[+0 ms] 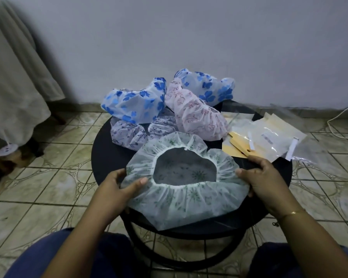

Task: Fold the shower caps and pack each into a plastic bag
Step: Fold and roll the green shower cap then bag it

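Observation:
A white shower cap with green flowers (181,199) lies open side up on the near part of the round black table (105,163). My left hand (119,187) grips its left edge, thumb on top of the frill. My right hand (263,179) holds its right edge. Behind it lies a heap of other caps: two with blue flowers (137,103) (209,87), a pink-patterned one (197,115) and a purple-patterned one (133,133). Clear plastic bags with yellow cards (267,137) lie at the table's right side.
The table stands on a tiled floor (48,187) close to a grey wall. A cloth-draped piece of furniture (14,93) stands at the left. A white cable (346,125) runs along the floor at the far right. My knees are at the bottom edge.

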